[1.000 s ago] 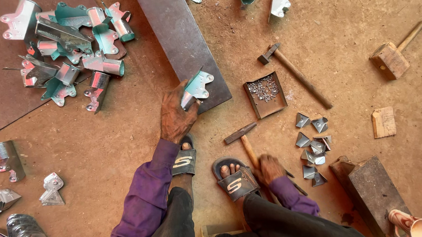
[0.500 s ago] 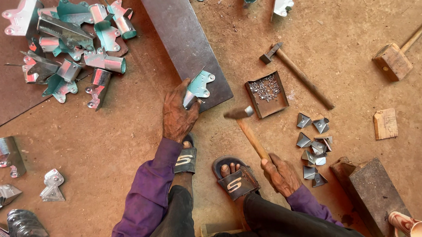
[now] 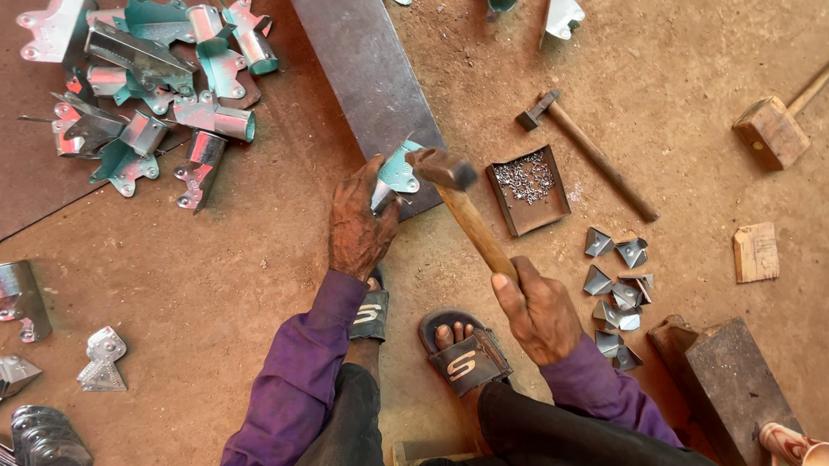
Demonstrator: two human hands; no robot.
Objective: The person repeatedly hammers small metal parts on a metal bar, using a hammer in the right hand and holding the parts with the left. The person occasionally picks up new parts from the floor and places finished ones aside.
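Gripping hammer [image 3: 462, 205] handle in my right hand [image 3: 539, 314], fingers closed around wood, head just over teal metal bracket [image 3: 398, 170]. My left hand [image 3: 356, 220] pinches bracket against end of flat steel bar [image 3: 361, 60]. Tray of rivets [image 3: 527, 190] just right; 1 spare hammer [image 3: 580, 146] beyond.

Open dirt floor [image 3: 716, 51] upper right & left of left hand [image 3: 357, 230]. Blocked: metal bracket pile [image 3: 151, 81] top left, steel plate [image 3: 362, 65] ahead, rivet tray [image 3: 527, 190] + spare hammer [image 3: 585, 150] right, wood block [image 3: 727, 386] lower right.
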